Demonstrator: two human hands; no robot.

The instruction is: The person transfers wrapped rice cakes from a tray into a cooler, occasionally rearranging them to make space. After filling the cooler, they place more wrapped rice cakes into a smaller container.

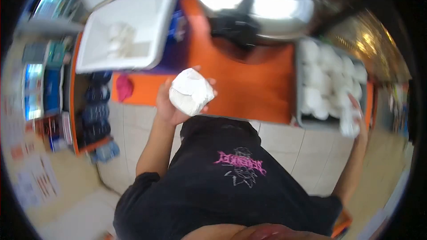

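My left hand (pixel 167 106) holds a rounded white paper-wrapped bundle (pixel 191 92), its fingertips curled round the sides above the table's near edge. What is inside the paper is hidden. Over on the right, my right hand (pixel 360 118) grips a smaller, whitish wrapped bundle (pixel 349 123) at the near right corner of a grey tray (pixel 299 93). That bundle is blurred, and its wrapping looks partly see-through. Several similar white bundles (pixel 324 78) fill the tray in rows.
An orange table (pixel 249 89) carries a white-lined blue cooler box (pixel 160 40) with white bundles inside. A shiny steel vessel (pixel 280 11) stands at the back. A pink cloth-like item (pixel 124 87) lies left. Dark bottles (pixel 97 111) sit on a shelf below.
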